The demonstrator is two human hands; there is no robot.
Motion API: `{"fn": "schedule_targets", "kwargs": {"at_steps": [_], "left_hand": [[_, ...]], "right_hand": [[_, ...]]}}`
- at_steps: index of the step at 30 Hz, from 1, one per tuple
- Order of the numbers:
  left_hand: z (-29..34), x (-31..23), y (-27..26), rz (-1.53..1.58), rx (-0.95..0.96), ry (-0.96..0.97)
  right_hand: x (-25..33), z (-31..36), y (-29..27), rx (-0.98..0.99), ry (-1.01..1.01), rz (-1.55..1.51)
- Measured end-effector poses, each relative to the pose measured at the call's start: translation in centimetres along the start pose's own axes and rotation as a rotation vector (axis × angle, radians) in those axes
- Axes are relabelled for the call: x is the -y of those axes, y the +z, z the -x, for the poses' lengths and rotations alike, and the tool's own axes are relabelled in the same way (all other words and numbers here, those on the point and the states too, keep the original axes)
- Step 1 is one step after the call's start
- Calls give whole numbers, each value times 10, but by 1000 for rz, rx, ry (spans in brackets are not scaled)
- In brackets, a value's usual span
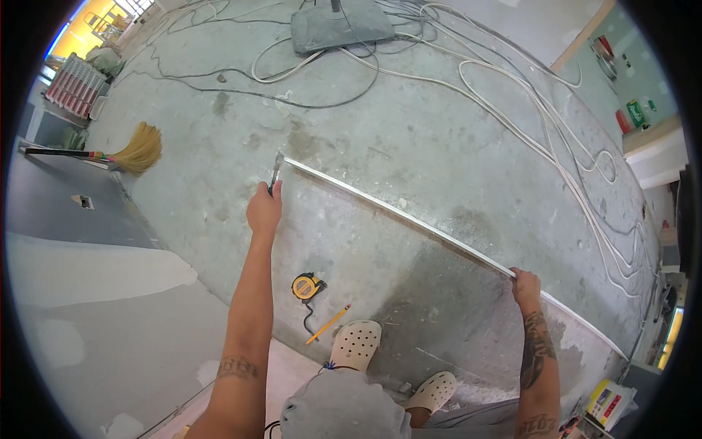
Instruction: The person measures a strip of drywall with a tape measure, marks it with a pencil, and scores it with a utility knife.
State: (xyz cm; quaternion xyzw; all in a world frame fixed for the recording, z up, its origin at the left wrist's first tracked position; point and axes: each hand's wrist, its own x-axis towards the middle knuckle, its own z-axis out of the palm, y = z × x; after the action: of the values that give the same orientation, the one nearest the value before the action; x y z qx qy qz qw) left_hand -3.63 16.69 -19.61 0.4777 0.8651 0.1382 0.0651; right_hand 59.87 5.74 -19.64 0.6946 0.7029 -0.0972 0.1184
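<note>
A long thin white trim strip runs slantwise above the concrete floor, from the upper middle to the lower right. My right hand is closed around it towards its right part. My left hand grips a small hand tool with a dark handle and a metal head; its exact kind cannot be made out. The tool's head is at the strip's left end. On the floor below my left hand lie a yellow and black tape measure with a dark wrist cord and a yellow pencil.
White and dark cables snake over the floor at the far side and right, around a grey stand base. A straw broom lies at the left beside a grey wall panel. A white bucket stands lower right.
</note>
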Motion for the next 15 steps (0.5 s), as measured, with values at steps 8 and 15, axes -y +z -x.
{"fn": "schedule_targets", "kwargs": {"at_steps": [8,15], "left_hand": [[94,-75,36,60,267,98],[224,-164,38,307,628,661]], "right_hand": [[-3,-4,5,16,27,38],[-2,-5,7,-9,6,30]]}}
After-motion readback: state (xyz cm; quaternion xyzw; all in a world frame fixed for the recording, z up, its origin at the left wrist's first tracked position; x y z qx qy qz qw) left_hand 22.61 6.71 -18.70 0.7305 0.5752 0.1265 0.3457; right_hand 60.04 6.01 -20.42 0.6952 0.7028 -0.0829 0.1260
